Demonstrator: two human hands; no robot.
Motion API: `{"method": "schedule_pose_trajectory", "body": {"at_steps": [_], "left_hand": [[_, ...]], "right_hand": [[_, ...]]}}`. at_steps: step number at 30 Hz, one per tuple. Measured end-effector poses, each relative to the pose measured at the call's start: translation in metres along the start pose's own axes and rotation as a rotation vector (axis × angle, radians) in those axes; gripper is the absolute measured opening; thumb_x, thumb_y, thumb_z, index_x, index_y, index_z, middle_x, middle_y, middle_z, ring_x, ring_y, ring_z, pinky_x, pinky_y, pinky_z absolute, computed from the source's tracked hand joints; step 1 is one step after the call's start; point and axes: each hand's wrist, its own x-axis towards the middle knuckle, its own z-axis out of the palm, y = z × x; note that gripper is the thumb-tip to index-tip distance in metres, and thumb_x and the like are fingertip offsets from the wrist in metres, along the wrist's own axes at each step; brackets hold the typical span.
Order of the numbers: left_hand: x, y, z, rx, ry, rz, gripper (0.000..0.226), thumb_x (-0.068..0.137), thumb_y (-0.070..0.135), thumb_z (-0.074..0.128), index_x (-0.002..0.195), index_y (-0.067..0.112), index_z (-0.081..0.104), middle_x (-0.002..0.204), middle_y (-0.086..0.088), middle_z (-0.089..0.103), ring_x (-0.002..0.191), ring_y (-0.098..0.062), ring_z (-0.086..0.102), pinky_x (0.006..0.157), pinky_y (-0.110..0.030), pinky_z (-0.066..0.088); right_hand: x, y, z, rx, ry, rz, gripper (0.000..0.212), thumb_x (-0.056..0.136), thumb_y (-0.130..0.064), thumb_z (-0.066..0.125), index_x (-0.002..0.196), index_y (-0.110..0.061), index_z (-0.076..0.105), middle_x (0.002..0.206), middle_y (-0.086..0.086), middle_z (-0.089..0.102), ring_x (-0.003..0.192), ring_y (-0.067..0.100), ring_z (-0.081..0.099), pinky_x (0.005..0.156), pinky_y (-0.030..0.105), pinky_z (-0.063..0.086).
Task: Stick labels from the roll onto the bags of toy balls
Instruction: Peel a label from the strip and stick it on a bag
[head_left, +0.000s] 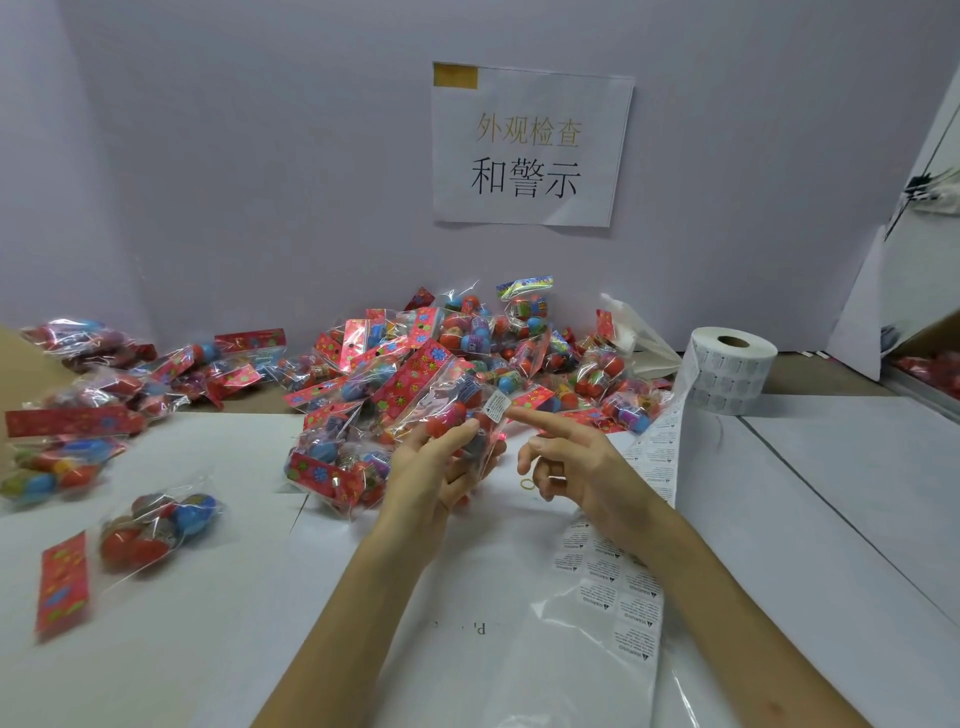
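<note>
Your left hand grips a bag of toy balls from below, fingers curled round it, lifted just in front of the pile on the tabletop. A white label sits on its film. Your right hand holds nothing: forefinger stretched to the label's edge, the rest loosely curled. Expect a light bag with slick, crinkly film and balls shifting underneath, so brace a ball behind the label and rub it flat. The roll stands to your right, its strip trailing towards you
</note>
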Motion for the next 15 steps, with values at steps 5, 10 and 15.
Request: {"method": "schedule_pose_trajectory", "body": {"at_steps": [5, 10, 15], "left_hand": [[-0.0011, -0.0011, -0.0003, 0.022, -0.022, 0.021, 0.033, 0.091, 0.009, 0.072, 0.122, 0.005, 0.064, 0.096, -0.013, 0.079, 0.083, -0.026, 0.078, 0.064, -0.025, 0.060], [-0.0017, -0.0007, -0.0020, 0.074, -0.103, 0.016, 0.029, 0.091, 0.011, 0.072, 0.120, 0.010, 0.069, 0.108, -0.014, 0.077, 0.093, -0.029, 0.077, 0.070, -0.028, 0.060], [-0.0059, -0.0038, 0.0016, 0.219, -0.227, 0.014, 0.026, 0.090, 0.020, 0.073, 0.115, 0.018, 0.074, 0.109, -0.008, 0.077, 0.096, -0.025, 0.076, 0.071, -0.023, 0.056]], "right_hand": [[0.0020, 0.0040, -0.0013, -0.054, 0.016, -0.001, 0.054, 0.085, -0.030, 0.065, 0.139, -0.033, 0.057, 0.087, 0.008, 0.069, 0.065, 0.015, 0.052, 0.063, 0.027, 0.049], [0.0020, 0.0066, -0.0022, -0.020, 0.101, -0.025, 0.062, 0.082, -0.033, 0.072, 0.139, -0.036, 0.051, 0.094, 0.001, 0.069, 0.065, 0.014, 0.057, 0.061, 0.028, 0.050], [-0.0017, 0.0034, 0.0035, -0.150, 0.162, -0.058, 0.044, 0.082, -0.042, 0.075, 0.123, -0.028, 0.065, 0.109, 0.009, 0.068, 0.073, 0.017, 0.062, 0.063, 0.029, 0.052]]}}
